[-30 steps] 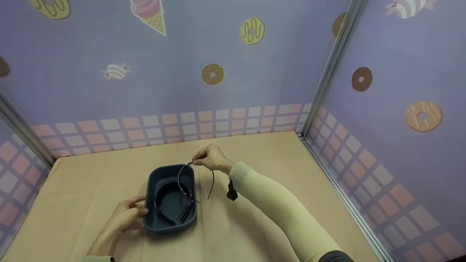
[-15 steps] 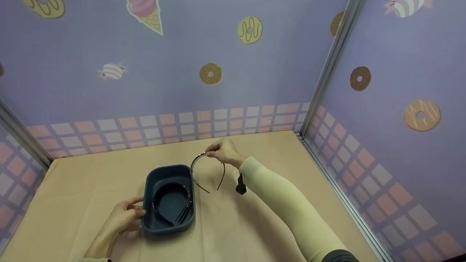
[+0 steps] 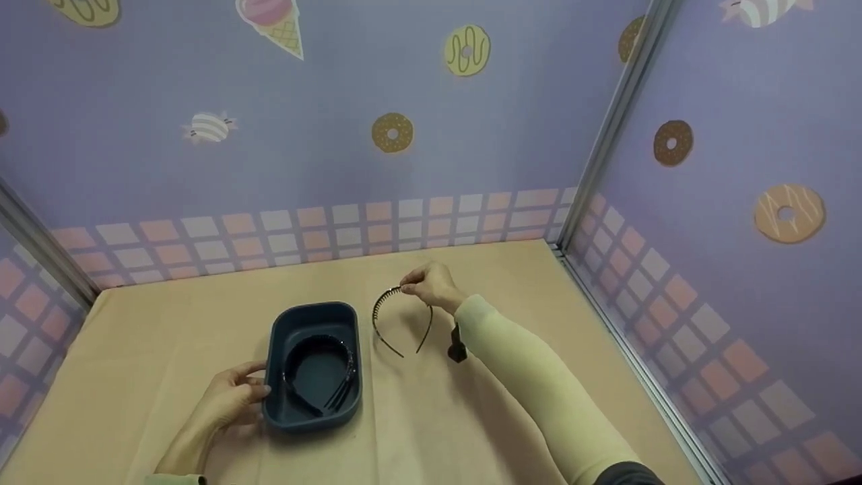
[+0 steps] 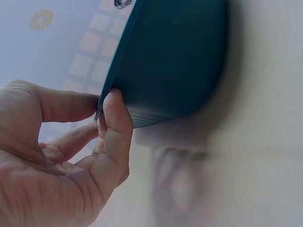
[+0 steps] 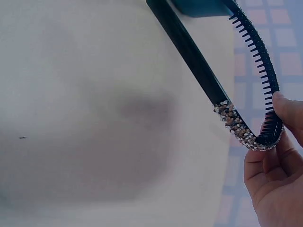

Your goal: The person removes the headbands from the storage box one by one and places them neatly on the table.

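My right hand (image 3: 434,286) pinches a thin black toothed headband (image 3: 378,323) at the top of its arch, its two ends pointing down to the right of the box. In the right wrist view, sparkly stones cover part of the headband (image 5: 232,124), and small comb teeth line its inner side. My left hand (image 3: 229,397) grips the left rim of a dark blue open box (image 3: 271,357), thumb and fingers on either side of the wall, as the left wrist view shows. Inside the box lie more dark headbands (image 3: 296,397), curved along its floor.
A beige cloth (image 3: 168,337) covers the table. Purple walls (image 3: 323,168) with printed sweets close off the back and sides, joined by metal corner posts (image 3: 609,121). A small dark object (image 3: 457,350) hangs below the right wrist.
My right hand has drawn the headband out from over the box and away to the right. The left hand keeps its grip on the box's rim.
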### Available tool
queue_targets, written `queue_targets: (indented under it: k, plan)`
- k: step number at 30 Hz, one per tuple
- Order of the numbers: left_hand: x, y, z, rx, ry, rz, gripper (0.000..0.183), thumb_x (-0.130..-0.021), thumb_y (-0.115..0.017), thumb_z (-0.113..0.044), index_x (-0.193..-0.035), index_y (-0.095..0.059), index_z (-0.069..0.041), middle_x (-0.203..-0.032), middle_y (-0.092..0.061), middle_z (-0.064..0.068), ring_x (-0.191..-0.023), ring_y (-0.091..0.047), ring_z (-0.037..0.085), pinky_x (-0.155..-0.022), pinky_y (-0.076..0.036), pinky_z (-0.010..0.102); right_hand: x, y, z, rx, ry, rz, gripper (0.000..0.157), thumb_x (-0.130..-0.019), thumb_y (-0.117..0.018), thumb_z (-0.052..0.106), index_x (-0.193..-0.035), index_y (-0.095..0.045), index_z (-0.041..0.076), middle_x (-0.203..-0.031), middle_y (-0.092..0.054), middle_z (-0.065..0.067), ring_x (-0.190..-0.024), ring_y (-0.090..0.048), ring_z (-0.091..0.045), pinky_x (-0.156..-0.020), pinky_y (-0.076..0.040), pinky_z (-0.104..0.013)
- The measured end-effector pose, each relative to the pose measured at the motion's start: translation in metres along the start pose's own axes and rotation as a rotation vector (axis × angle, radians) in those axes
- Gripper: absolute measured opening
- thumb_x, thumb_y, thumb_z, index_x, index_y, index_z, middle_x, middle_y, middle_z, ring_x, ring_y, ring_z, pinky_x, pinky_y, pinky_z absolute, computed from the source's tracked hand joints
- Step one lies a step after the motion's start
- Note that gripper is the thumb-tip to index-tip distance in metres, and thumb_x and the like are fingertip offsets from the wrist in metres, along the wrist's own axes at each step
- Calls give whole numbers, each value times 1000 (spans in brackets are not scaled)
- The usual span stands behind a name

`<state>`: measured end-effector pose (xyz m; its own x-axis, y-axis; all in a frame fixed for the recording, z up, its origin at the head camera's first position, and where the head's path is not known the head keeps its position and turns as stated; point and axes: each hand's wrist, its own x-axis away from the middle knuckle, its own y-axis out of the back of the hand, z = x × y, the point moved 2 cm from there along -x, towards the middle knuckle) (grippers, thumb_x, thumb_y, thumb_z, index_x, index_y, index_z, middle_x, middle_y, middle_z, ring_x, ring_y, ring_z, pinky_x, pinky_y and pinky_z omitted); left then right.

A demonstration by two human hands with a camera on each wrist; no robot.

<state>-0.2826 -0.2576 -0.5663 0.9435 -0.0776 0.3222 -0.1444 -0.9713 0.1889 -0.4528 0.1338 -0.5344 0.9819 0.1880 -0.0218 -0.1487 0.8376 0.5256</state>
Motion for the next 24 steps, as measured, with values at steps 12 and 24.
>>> queue_targets:
  k: [12,24]
  plan:
    - [1,0,0,-1,15,6,65,-97,-61,4,-159,-40,4,-128,-57,29,-103,-72,30,-74,-64,43,-1,-13,-31,20,-78,-32,8,-94,-82,11,-101,-86,13,-109,-79,-5,-104,-74,-22,-86,-62,-35]
    - [3,-1,-2,-18,15,12,67,-96,-62,3,-159,-39,5,-125,-61,27,-100,-74,27,-77,-63,48,-5,-24,-47,15,-127,-55,7,-91,-83,8,-93,-86,14,-103,-80,-3,-99,-74,-22,-81,-62,-34]
